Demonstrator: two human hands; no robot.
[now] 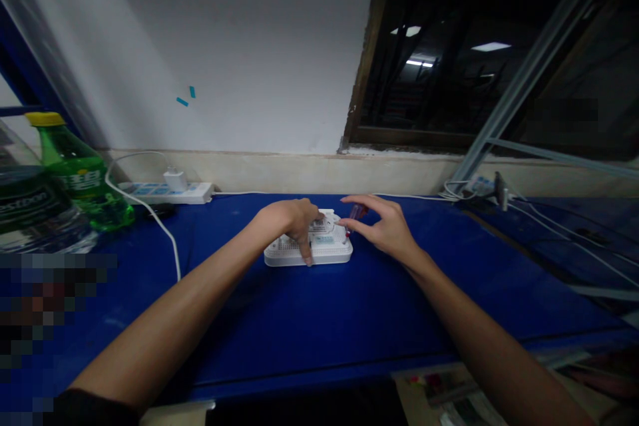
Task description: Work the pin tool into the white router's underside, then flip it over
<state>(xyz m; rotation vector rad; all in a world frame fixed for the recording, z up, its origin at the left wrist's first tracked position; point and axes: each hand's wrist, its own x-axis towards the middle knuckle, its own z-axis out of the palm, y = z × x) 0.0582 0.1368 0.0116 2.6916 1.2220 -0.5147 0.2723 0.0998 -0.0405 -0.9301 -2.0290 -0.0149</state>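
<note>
A flat white plastic device [327, 249] with rounded corners lies on the blue table [319, 319], near its far edge. My left hand [292, 221] rests on top of the device's left half, fingers curled down over its front edge, pressing it in place. My right hand [384, 226] hovers at the device's right end and pinches a small screwdriver [355, 214] with a dark red handle between thumb and fingers. Its tip points down at the device's right corner; the tip itself is too small to make out.
A white power strip [170, 193] with a plugged charger and white cable sits at the back left. A green bottle [82, 176] and a clear water bottle [30, 213] stand at far left. Cables and another strip [479, 188] lie at the back right below a dark window.
</note>
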